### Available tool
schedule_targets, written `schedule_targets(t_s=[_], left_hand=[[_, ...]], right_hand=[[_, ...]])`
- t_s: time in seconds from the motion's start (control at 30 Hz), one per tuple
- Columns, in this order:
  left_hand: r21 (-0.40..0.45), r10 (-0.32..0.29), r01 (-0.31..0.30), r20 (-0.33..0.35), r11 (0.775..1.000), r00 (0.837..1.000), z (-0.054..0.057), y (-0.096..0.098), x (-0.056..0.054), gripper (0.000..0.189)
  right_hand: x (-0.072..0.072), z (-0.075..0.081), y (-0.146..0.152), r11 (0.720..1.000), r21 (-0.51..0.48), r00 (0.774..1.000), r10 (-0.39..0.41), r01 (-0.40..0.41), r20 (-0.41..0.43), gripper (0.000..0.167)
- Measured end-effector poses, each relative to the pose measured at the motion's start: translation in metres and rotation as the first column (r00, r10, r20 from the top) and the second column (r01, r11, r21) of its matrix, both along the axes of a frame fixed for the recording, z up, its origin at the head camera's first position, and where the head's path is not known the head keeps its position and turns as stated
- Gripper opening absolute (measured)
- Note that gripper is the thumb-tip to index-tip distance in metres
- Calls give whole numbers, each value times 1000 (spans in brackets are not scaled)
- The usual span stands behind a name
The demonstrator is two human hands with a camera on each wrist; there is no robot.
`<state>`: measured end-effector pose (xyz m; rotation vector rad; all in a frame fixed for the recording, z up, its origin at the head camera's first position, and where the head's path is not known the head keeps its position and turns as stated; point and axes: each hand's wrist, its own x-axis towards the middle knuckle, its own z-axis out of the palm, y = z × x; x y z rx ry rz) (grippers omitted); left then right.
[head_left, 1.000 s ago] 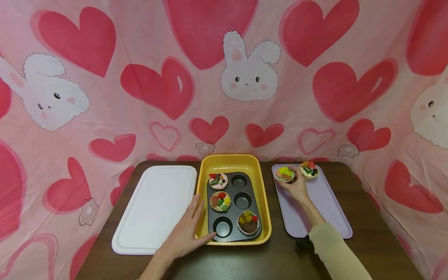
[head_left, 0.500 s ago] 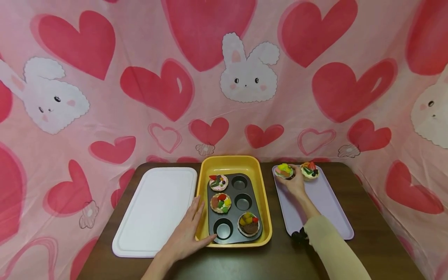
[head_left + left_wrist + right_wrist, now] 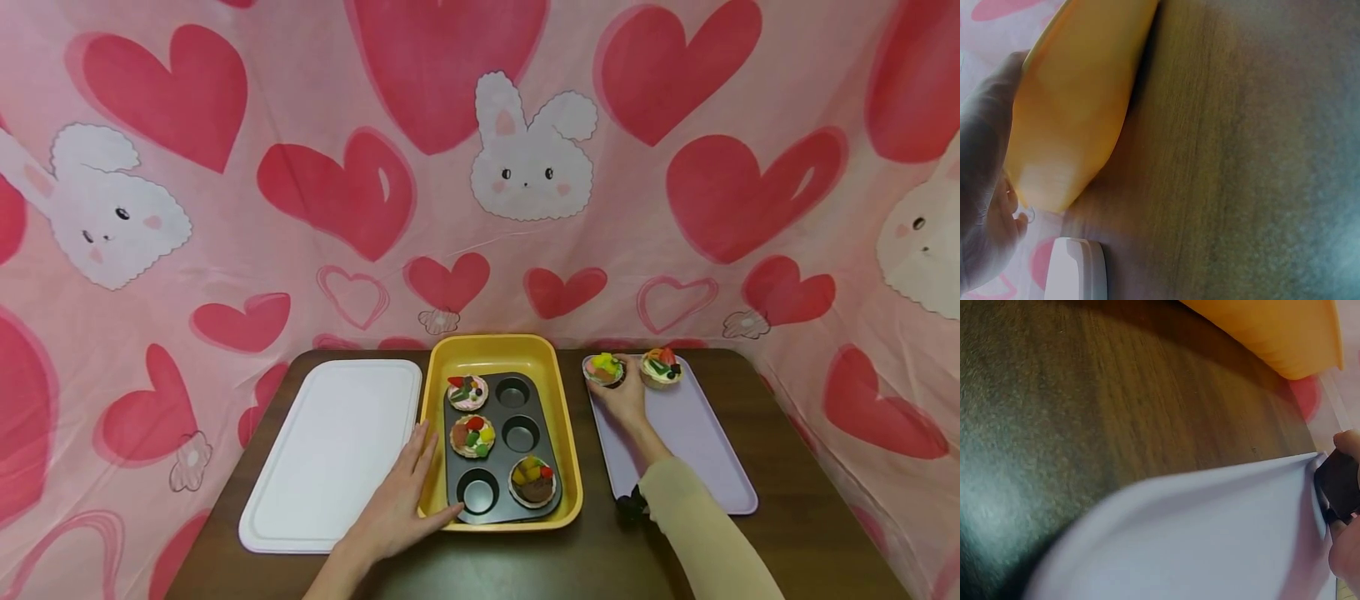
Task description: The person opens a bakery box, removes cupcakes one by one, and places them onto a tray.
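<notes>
In the head view, my right hand holds a fruit tart with yellow, pink and brown topping at the back left corner of the lilac tray. Its dark base shows between thumb and fingers in the right wrist view. A second tart with a strawberry stands just right of it. My left hand, fingers spread and fairly straight, rests along the left rim of the yellow tub, thumb at its front edge. Inside the tub, a dark muffin tin bears three tarts.
A white tray lies left of the tub on the dark wooden table. Three cups of the tin hold no tart. Behind the table hangs a pink cloth with hearts and rabbits.
My right hand has moved slightly left with the tart, away from the strawberry tart and into the lilac tray's back left corner. The left hand stays in place.
</notes>
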<state>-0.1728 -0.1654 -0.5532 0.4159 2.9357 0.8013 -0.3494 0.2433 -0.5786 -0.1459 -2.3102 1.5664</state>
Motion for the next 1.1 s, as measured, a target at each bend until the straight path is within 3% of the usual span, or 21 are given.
schedule_targets(t_s=[0.3, 0.67, 1.0, 1.1], left_hand=[[4, -1, 1, -2, 1000, 1000, 0, -1, 0, 119], [3, -9, 9, 7, 1000, 1000, 0, -1, 0, 119], [0, -16, 16, -8, 1000, 1000, 1, -1, 1, 119], [6, -12, 12, -11, 1000, 1000, 2, -1, 1, 118]], right_hand=[[0, -1, 0, 1000, 14, 1000, -23, 23, 9, 71], [0, 0, 7, 998, 65, 997, -8, 3, 81, 74], [8, 7, 13, 988, 140, 992, 42, -59, 118, 75], [8, 6, 16, 976, 196, 994, 78, -93, 80, 81]])
